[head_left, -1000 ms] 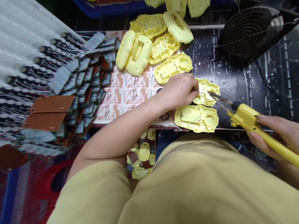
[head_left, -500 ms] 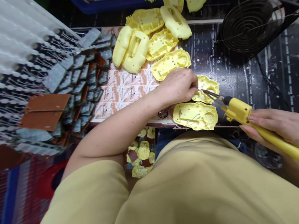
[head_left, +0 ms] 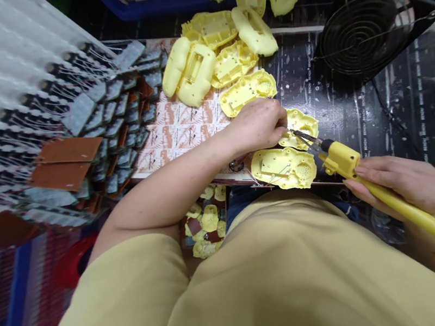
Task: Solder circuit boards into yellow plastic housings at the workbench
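Observation:
My right hand point(head_left: 412, 181) is wrapped round the yellow handle of a soldering iron point(head_left: 397, 200), its black cord trailing off at the lower right. The iron's thin metal tip points left, over a yellow plastic shell half point(head_left: 305, 122) lying open side up. At that shell's left end is my left hand point(head_left: 266, 122), fingers pinched together; whatever they hold is hidden beneath them. Just nearer to me rests another yellow shell half point(head_left: 283, 168) with thin wires across it. Beyond my left hand lies a third shell half point(head_left: 250, 91).
Several more yellow shells point(head_left: 197, 75) are piled further back, before a blue bin point(head_left: 175, 1) of similar parts. At left, circuit boards point(head_left: 110, 111) with wires are stacked. A black fan point(head_left: 362, 35) stands at back right. Below the table edge more yellow parts point(head_left: 210, 218) show.
My right hand and the soldering iron have shifted slightly left, bringing the tip a little further over the shell. My left hand has stayed nearly in place.

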The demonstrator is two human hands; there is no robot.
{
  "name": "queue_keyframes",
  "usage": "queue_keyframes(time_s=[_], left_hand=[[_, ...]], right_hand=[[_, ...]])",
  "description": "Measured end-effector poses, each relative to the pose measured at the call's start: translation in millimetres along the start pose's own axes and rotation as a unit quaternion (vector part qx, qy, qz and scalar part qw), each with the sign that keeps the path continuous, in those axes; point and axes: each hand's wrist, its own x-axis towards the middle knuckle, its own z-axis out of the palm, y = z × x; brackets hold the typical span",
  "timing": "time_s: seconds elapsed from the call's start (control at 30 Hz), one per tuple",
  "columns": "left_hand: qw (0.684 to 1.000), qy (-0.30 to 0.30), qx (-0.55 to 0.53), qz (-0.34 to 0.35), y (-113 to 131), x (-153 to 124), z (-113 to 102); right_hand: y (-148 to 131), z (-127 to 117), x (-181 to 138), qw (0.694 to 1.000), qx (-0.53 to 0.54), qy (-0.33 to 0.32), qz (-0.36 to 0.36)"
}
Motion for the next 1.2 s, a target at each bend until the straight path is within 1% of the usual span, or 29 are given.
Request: queue_keyframes(time_s=[0.07,0.2,0.3,0.4,0.47,0.5,0.57,0.63,0.73,0.8,0.87,0.93,1.1,1.2], left_hand=[[1.0,0.002,0.0,0.002,-1,0,1],[1.0,0.005,0.009,0.009,-2,1,1],[1.0,-0.004,0.016,0.0,0,2,0],[0.999,-0.018,0.025,-0.018,3,3,-2],[0.999,-0.017,0.03,-0.016,5,1,-3],[0.999,-0.014,0.033,-0.011,5,0,-3],[0.999,-0.004,0.038,-0.001,5,-4,-2],[0.999,0.008,0.032,0.01,2,-9,-1],[0.999,0.033,0.01,0.022,-4,-13,2],[0.999,0.048,0.001,0.016,-6,-14,4],[0.998,0.059,-0.003,-0.003,-6,-13,5],[0.998,0.061,-0.003,-0.023,-3,-11,5],[0.997,0.034,0.017,-0.062,6,-6,2],[0.997,0.021,0.026,-0.074,8,-5,1]], right_hand=[[2,-2,-2,1.0,0.007,-0.013,0.003],[7,-12,-10,0.999,-0.001,-0.003,0.048],[8,-15,-14,0.999,-0.007,-0.001,0.05],[7,-12,-14,0.998,-0.026,0.03,0.057],[6,-9,-14,0.993,-0.073,0.064,0.071],[6,-8,-14,0.991,-0.087,0.073,0.077],[6,-5,-14,0.993,-0.069,0.068,0.073],[5,-2,-13,0.997,-0.021,0.061,0.052],[4,0,-7,0.996,0.011,0.083,0.015],[2,0,-3,0.996,-0.021,0.083,0.016],[0,-1,0,0.994,-0.069,0.076,0.045],[0,0,0,0.992,-0.087,0.075,0.059],[9,8,-4,0.994,0.011,0.103,0.037],[15,12,-4,0.995,0.029,0.096,0.021]])
